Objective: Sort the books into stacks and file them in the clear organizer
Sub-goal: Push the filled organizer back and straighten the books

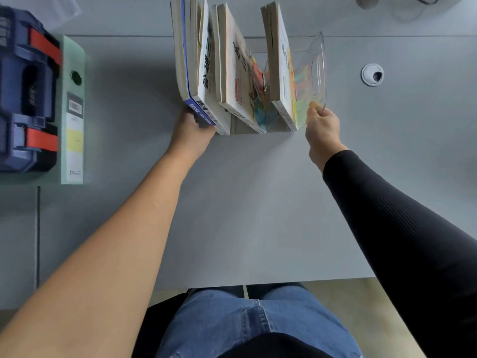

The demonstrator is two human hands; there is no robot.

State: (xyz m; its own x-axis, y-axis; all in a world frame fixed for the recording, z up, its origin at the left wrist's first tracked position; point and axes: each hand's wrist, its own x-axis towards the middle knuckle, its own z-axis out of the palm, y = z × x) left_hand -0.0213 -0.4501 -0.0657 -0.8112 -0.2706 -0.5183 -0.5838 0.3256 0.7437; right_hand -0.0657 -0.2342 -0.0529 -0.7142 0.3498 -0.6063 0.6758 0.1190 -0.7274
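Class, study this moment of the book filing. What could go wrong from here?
The left hand grips the leaning blue-spined stack; released, it may topple onto the desk. The right hand pinches the clear organizer only by its thin end wall, so pushing books in could slide or tip it.

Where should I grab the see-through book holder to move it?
Hook into the oval handle hole in the right end wall of the organizer, coming from the right. That cutout is open and faces outward. Books fill the slots, so steady the left end too.
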